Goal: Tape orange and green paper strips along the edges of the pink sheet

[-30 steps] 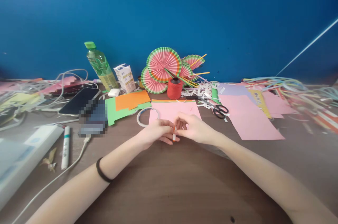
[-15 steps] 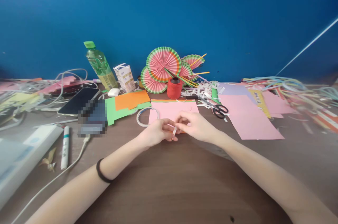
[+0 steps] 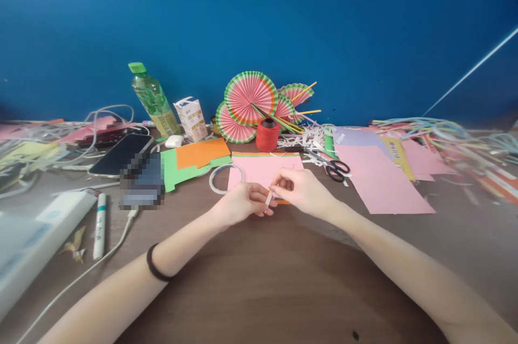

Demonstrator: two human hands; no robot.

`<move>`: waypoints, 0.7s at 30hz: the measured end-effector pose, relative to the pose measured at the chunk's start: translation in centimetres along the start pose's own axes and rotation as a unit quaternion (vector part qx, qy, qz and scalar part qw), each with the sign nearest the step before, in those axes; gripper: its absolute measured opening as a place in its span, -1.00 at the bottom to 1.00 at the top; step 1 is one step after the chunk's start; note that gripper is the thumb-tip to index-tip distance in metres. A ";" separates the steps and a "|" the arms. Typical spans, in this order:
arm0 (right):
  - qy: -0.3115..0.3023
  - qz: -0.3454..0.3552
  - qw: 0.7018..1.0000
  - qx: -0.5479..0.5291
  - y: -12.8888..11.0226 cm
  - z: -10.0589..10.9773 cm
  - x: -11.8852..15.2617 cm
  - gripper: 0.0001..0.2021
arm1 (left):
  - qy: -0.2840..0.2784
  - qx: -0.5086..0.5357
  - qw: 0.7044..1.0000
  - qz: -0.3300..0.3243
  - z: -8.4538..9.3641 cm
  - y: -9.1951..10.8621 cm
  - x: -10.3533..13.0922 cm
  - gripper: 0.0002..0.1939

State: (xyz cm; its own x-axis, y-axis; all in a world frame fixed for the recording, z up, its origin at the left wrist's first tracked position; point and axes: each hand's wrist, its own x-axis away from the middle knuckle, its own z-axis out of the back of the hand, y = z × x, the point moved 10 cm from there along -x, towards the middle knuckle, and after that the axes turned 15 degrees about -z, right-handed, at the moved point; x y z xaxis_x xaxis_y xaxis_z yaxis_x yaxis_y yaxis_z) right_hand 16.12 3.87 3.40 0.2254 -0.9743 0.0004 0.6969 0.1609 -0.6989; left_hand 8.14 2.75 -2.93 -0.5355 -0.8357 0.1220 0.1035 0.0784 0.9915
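left hand (image 3: pixel 238 204) and right hand (image 3: pixel 302 190): fingertips pinched on small paper strip (image 3: pixel 268 197) between them | pink sheet (image 3: pixel 259 170) just beyond | tape ring (image 3: pixel 220 179) left | scissors (image 3: pixel 332 166) right, apart

Paper, plastic and matt wood on a craft desk

The table (image 3: pixel 259 290) looks like matt brown wood with a faint grain. The pink sheet (image 3: pixel 263 168) and the orange and green sheets (image 3: pixel 194 160) are flat matt paper; the fans (image 3: pixel 251 98) are pleated paper. The bottle (image 3: pixel 154 100) is clear glossy plastic with a green plastic cap. The phone (image 3: pixel 121 154) has a glossy dark glass face. The scissors (image 3: pixel 329 164) show shiny metal blades and black plastic handles. The spool (image 3: pixel 267 136) carries matt red thread. The tape ring (image 3: pixel 220 179) looks smooth and whitish.
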 end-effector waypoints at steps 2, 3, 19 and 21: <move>0.000 -0.007 1.000 0.006 0.1 0.0 0.0 -0.95 | -0.001 -0.002 1.000 0.000 0.0 -0.1 0.0 -0.76; -0.001 -0.010 1.000 0.008 0.2 -0.1 -0.1 -0.95 | -0.002 -0.003 1.000 0.000 -0.1 -0.1 0.0 -0.76; -0.011 -0.016 1.000 -0.002 0.4 -0.1 -0.2 -0.95 | -0.045 0.009 0.999 -0.027 -0.8 0.1 0.0 -0.69; -0.009 -0.009 1.000 -0.010 0.2 0.0 -0.1 -0.94 | -0.052 0.011 0.998 -0.030 -0.8 0.3 0.0 -0.69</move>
State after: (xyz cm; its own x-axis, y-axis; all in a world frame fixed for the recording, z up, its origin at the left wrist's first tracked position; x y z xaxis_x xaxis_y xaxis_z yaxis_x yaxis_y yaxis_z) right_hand 16.22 4.00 3.24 0.2245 -0.9741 0.0259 0.6878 0.1395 -0.7123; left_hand 8.82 2.31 -2.67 -0.6246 -0.7782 0.0653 0.0514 0.0425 0.9978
